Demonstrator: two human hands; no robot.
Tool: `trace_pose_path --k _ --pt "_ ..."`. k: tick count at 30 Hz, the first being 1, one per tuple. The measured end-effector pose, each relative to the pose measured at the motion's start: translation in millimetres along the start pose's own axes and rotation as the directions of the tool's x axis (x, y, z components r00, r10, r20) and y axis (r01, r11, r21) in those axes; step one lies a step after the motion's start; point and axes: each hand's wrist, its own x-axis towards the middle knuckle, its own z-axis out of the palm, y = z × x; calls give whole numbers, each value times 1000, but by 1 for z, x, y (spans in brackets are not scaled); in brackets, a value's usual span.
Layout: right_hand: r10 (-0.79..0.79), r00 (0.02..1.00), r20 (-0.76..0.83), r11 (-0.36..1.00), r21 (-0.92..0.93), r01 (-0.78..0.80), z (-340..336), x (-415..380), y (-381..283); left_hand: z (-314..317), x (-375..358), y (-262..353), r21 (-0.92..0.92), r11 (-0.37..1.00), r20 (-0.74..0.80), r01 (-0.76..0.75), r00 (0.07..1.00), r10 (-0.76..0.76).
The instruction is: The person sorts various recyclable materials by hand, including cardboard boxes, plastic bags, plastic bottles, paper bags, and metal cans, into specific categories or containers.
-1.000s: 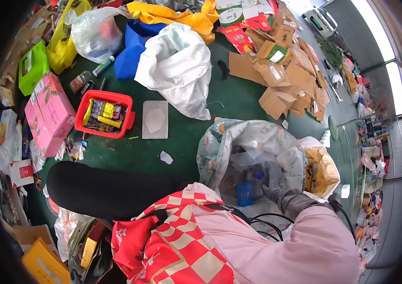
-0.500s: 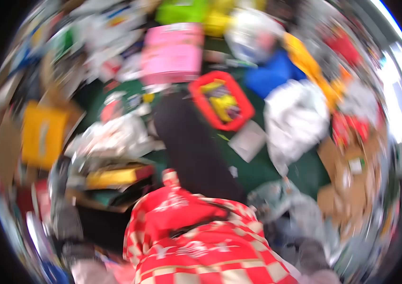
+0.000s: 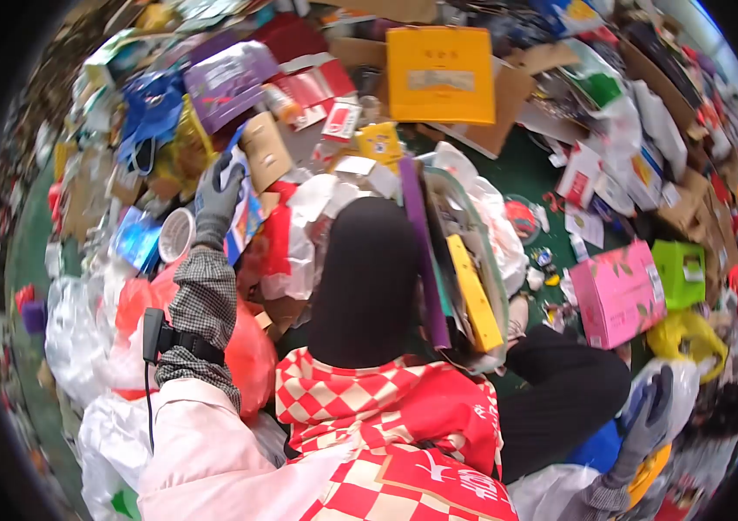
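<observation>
My left hand [image 3: 219, 198], in a grey glove, stretches into the heap at upper left. Its thumb and fingers are apart, right at the edge of a blue-and-white printed package [image 3: 247, 213]. A brown cardboard piece [image 3: 265, 152] leans just beyond the fingertips, and a white plastic tub [image 3: 177, 235] lies beside the wrist. Low on the right, my right hand [image 3: 649, 418], also gloved, has its fingers apart and holds nothing visible. It is close to a translucent plastic bag [image 3: 680, 386] and a blue item [image 3: 596, 446].
An opened box [image 3: 477, 300] with purple and yellow boards stands beside my knee. Ahead are a yellow paper bag [image 3: 440, 78], a pink box [image 3: 619, 295] and a green box [image 3: 680, 273]. Red plastic bags [image 3: 247, 360] lie under my left forearm. Mixed packaging surrounds me.
My view has swung to the left, so the pink box now sits at right. My left arm has extended forward from my side into the heap. The earlier frame is blurred.
</observation>
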Motion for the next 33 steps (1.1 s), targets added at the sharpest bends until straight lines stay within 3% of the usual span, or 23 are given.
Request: trace_pose_path --k 3,4,5,6,8,9,10,13,16,17,18,20,24,26,27,28,29,30,32,33 --pt "-233 968 93 943 265 202 55 62 -84 -23 -44 -38 224 969 -60 108 993 -97" --pt "-297 946 132 906 352 236 74 77 -101 -18 -60 -45 223 970 -83 99 993 -82" --pt "-416 898 143 890 266 370 90 91 -115 -13 -71 -40 341 934 -45 106 994 -97" --pt "-352 909 222 875 422 236 108 97 -130 -5 -82 -34 423 896 -9 137 989 -147" --pt "-550 814 187 812 345 470 143 110 -146 17 -94 -34 513 827 39 230 956 -290" --pt "-476 839 264 851 380 363 149 105 -164 31 -96 -44 615 756 39 225 949 -314" --pt "-538 816 212 808 405 428 170 106 -158 43 -97 -57 707 674 39 214 940 -340" --pt "-434 800 415 900 232 368 188 106 -148 59 -83 -79 814 555 55 175 927 -372" --pt "-494 806 327 859 327 394 193 111 -153 48 -64 -119 663 734 275 147 864 -422" --pt "-511 808 293 843 358 402 195 113 -153 38 -52 -110 686 710 305 161 822 -481" --pt "-495 818 292 846 375 378 197 115 -154 29 -44 -111 641 744 289 190 838 -463" --pt "-460 837 294 852 411 324 200 115 -153 8 -31 -122 614 789 159 24 975 -154" --pt "-504 814 289 847 349 401 201 116 -163 -71 16 -62 540 837 54 91 988 -143" --pt "-507 816 276 841 364 400 201 118 -168 -101 31 -79 473 874 -66 116 993 -96" --pt "-513 821 251 831 385 402 201 119 -170 -115 32 -51 319 936 -116 148 986 -116" --pt "-516 826 226 822 403 403 202 121 -170 -125 36 -44 292 950 -234 114 971 -44" --pt "-517 832 200 813 419 404 203 122 -169 -132 37 -37 123 981 -320 152 942 -106" --pt "-486 850 204 809 474 348 201 123 -170 -141 35 -29 -54 983 -388 173 904 -180" --pt "-422 881 213 781 578 235 197 122 -175 -155 35 -18 -353 933 -456 73 857 -240" --pt "-343 901 265 686 726 47 195 120 -181 -159 38 -10 -494 870 -474 3 837 -273"
